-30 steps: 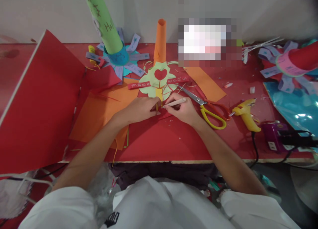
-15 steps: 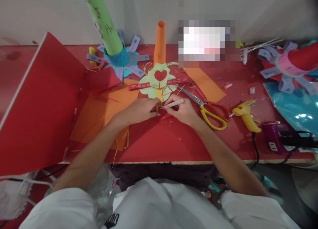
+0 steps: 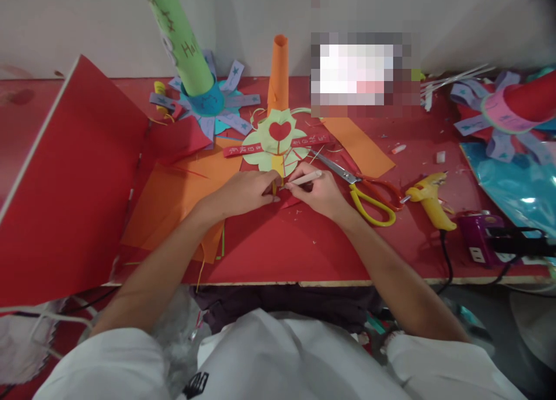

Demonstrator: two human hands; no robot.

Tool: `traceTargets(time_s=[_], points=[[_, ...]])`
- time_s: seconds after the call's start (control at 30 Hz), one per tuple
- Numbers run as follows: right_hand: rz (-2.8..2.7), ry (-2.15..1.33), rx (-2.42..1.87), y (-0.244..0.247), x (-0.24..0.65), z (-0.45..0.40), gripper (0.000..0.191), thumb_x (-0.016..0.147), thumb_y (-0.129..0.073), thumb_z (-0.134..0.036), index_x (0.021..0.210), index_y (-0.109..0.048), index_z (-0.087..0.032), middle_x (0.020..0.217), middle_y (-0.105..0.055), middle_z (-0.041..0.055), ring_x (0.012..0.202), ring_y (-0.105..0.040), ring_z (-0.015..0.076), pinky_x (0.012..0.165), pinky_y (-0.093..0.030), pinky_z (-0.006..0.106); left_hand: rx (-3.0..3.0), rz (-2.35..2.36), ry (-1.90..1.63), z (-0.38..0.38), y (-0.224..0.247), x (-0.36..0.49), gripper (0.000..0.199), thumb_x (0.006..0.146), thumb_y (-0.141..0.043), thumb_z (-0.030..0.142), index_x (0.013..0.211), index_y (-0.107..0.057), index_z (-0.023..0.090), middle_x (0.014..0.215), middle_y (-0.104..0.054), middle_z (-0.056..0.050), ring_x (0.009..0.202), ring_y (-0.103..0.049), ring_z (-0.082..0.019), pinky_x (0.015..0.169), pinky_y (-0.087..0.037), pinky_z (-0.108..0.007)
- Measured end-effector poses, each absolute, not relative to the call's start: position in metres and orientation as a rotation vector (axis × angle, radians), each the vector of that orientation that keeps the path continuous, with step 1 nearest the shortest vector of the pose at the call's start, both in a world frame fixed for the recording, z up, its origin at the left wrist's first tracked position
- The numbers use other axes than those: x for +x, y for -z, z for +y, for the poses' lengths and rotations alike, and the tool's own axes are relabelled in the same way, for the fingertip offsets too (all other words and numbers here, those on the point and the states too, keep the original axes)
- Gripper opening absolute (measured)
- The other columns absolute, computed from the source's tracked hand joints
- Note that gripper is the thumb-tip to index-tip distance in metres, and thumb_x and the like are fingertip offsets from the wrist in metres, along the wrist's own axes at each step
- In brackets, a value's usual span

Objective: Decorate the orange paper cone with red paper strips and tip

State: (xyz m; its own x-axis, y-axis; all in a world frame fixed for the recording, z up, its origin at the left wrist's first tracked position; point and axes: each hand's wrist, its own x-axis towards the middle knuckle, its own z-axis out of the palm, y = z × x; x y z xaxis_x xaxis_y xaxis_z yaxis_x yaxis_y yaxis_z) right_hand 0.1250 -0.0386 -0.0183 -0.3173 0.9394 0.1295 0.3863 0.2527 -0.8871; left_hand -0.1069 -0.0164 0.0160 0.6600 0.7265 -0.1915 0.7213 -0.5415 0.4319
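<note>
My right hand (image 3: 325, 196) grips a slim white pen (image 3: 309, 178), its tip down by the fingers of my left hand. Between the fingers of my left hand (image 3: 245, 193) a narrow yellow paper strip (image 3: 277, 164) is pinched; its lower end is partly hidden. Just beyond both hands lies a pale green paper flower (image 3: 255, 140) with a red heart (image 3: 280, 132) at its centre and red lettered strips out to each side. An orange paper tube (image 3: 280, 70) stands behind the flower. Scissors (image 3: 373, 206) with red and yellow handles rest right of my right hand.
A yellow glue gun (image 3: 430, 200) and a purple power strip (image 3: 480, 238) sit at the right. Orange paper sheets (image 3: 169, 209) lie left, beside an upright red board (image 3: 78, 186). A green paper tube (image 3: 186, 58) stands in a blue base at the back. A blue shiny sheet (image 3: 512, 186) is far right.
Both hands stay almost in place, pen and yellow strip still held. The whole view has shifted very slightly; nothing else has visibly moved.
</note>
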Motion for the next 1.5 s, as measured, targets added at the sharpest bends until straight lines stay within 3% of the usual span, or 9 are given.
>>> traceTargets(time_s=[0.63, 0.83, 1.03, 1.5], points=[[-1.819, -1.072, -1.199, 0.0228, 0.1248, -0.0383, 0.010, 0.086, -0.071, -0.030, 0.085, -0.064, -0.022, 0.076, -0.069, -0.0007, 0.065, -0.059, 0.0149, 0.061, -0.044, 0.030, 2.397, 1.122, 0.001, -0.0166, -0.0189, -0.1061, 0.019, 0.097, -0.065, 0.025, 0.116, -0.066, 0.022, 0.104, -0.078, -0.004, 0.096, -0.072, -0.023, 0.071, -0.039, -0.030], [-1.743, -1.028, -1.233, 0.0239, 0.1285, -0.0406, 0.012, 0.085, -0.072, -0.030, 0.083, -0.062, -0.023, 0.070, -0.064, -0.0022, 0.061, -0.053, 0.0143, 0.058, -0.040, 0.031, 2.383, 1.129, 0.008, -0.0164, -0.0200, -0.1054, 0.020, 0.097, -0.065, 0.025, 0.117, -0.066, 0.022, 0.101, -0.077, -0.004, 0.093, -0.071, -0.023, 0.070, -0.038, -0.030], [-1.808, -1.105, -1.182, 0.0242, 0.1311, -0.0441, 0.011, 0.089, -0.071, -0.032, 0.087, -0.066, -0.022, 0.076, -0.068, -0.0008, 0.063, -0.054, 0.0138, 0.060, -0.041, 0.030, 2.357, 1.125, -0.006, -0.0181, -0.0226, -0.1048, 0.016, 0.094, -0.068, 0.025, 0.110, -0.066, 0.023, 0.101, -0.077, -0.002, 0.087, -0.069, -0.021, 0.067, -0.035, -0.029], [-1.824, -1.079, -1.220, 0.0224, 0.1293, -0.0428, 0.012, 0.088, -0.071, -0.033, 0.087, -0.065, -0.022, 0.076, -0.068, -0.0005, 0.065, -0.056, 0.0148, 0.061, -0.042, 0.030, 2.401, 1.155, 0.034, -0.0190, -0.0233, -0.1027, 0.020, 0.094, -0.069, 0.029, 0.113, -0.065, 0.023, 0.103, -0.077, -0.002, 0.091, -0.071, -0.023, 0.067, -0.036, -0.031]])
